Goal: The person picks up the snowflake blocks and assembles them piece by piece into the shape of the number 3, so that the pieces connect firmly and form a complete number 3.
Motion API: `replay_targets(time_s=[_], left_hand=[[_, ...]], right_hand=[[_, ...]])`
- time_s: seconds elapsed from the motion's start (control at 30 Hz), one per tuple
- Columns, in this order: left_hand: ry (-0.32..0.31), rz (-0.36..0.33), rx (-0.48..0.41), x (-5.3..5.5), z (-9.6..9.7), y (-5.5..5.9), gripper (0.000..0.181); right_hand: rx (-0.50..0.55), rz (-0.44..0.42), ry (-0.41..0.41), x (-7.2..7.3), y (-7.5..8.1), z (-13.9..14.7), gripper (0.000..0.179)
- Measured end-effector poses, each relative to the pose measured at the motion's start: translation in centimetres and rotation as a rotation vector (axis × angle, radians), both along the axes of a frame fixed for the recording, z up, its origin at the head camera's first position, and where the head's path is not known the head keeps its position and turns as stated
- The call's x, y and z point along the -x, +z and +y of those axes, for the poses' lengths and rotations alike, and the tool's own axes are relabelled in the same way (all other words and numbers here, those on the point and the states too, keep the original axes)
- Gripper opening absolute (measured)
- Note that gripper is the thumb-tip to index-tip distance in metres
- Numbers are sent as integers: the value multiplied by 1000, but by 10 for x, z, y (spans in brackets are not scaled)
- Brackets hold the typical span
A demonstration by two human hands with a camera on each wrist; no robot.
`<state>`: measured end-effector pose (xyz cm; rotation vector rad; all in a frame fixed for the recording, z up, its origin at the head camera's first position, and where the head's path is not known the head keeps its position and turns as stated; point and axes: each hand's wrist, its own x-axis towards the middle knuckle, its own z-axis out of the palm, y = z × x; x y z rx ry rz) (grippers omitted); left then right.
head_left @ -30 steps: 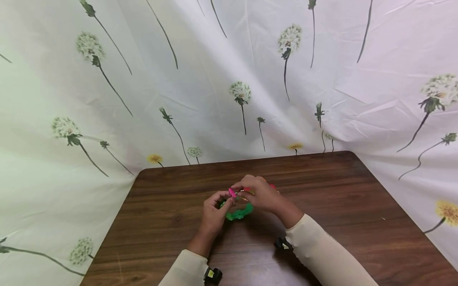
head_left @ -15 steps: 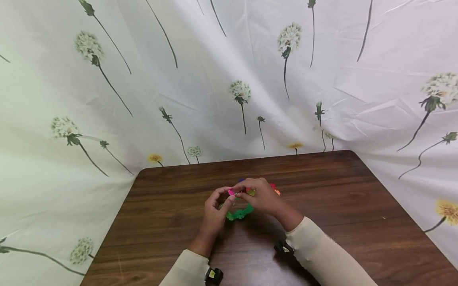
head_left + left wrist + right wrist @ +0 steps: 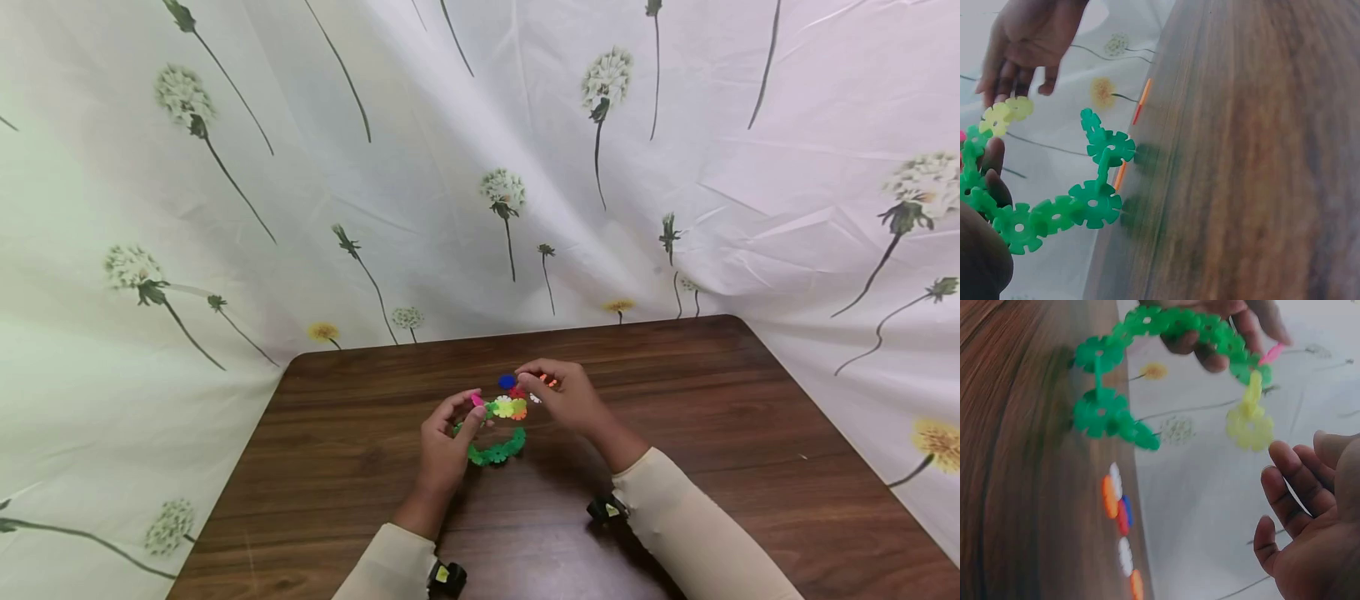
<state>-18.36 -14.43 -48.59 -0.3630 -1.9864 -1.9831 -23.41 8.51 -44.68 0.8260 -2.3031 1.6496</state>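
A curved chain of interlocking flower-shaped plastic discs [image 3: 497, 454] hangs from my left hand [image 3: 444, 442], mostly green. My left thumb and fingers pinch it near its upper end, beside a pink disc [image 3: 477, 401]. Two yellow discs [image 3: 1250, 425] form that end of the chain, pointing toward the right hand. The other, darker green end [image 3: 1110, 147] curls round low over the table. My right hand [image 3: 567, 402] is apart from the chain, its fingers loosely bent with nothing between them, as the right wrist view [image 3: 1310, 519] shows.
Several loose discs lie on the brown wooden table [image 3: 360, 467] behind the chain: a blue disc [image 3: 507, 381], a red disc [image 3: 1124, 515], white discs [image 3: 1125, 556] and orange discs [image 3: 1137, 585]. A white curtain [image 3: 420, 208] with printed dandelions hangs at the table's far edge.
My right hand has let go near the pink disc and moved right and away, uncovering the yellow discs and loose pieces. My left hand has shifted slightly left with the chain.
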Motion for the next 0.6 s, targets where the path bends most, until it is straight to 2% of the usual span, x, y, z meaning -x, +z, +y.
replay_targets(time_s=[0.2,0.6], left_hand=[[1,18,-1,0,-1,-1,27],[4,24,-3,1,0,-1,27]], right_hand=[[-5,-109,-48,10,-12,11,18],[5,-188,-126,23,-34,22,15]])
